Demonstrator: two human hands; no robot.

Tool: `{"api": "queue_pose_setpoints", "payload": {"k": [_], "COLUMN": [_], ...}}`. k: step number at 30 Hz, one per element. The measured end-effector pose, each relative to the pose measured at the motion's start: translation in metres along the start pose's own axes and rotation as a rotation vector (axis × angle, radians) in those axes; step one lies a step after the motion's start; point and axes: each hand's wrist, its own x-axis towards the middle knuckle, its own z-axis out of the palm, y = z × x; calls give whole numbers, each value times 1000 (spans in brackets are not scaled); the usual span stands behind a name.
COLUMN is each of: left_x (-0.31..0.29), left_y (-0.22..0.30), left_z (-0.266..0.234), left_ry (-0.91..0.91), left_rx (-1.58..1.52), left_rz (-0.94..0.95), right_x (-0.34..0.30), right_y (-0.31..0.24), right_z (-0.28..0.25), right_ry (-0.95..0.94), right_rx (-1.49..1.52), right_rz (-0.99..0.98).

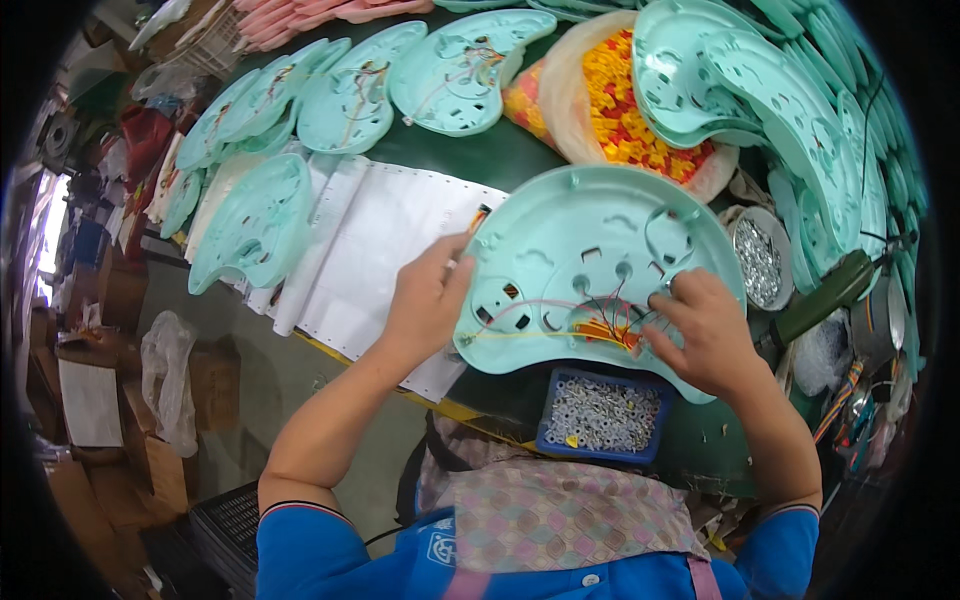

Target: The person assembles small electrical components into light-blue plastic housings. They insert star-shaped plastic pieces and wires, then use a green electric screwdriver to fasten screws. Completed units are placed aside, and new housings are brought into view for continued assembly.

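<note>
A teal curved plastic shell (570,215) lies tilted in front of me, its hollow inside facing up. Thin pink, yellow and dark wires run across it to an orange circuit board (600,330) near its lower edge. My left hand (425,295) grips the shell's left rim, thumb at the edge and the other fingers partly hidden. Over the shell's right part, my right hand (700,325) has its fingers curled close to the wires and the board. Whatever lies between those fingertips is too small to make out.
Below the shell sits a blue tray (545,435) of small metal parts. A bowl of screws (757,262) and a green-handled tool (825,300) are at right. Behind are a sack of yellow and red pieces (620,95), more teal shells (455,75) and white paper (370,250).
</note>
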Motion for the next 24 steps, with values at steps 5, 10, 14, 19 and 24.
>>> {"api": "queue_pose_setpoints", "payload": {"k": [5, 10, 14, 19, 24], "left_x": [52, 126, 164, 142, 42], "left_y": [-15, 8, -2, -8, -2], "left_z": [-54, -120, -145, -139, -152], "left_ry": [538, 470, 560, 682, 381], "left_rx": [-87, -808, -926, -703, 663], "left_rz": [191, -30, -173, -95, 110], "right_x": [2, 16, 29, 36, 18], "right_y": [3, 52, 79, 72, 64], "right_z": [-31, -44, -52, -37, -21], "right_ry": [444, 513, 477, 429, 365], "right_rx": [58, -101, -119, -100, -107], "right_rz": [123, 192, 242, 179, 123]}}
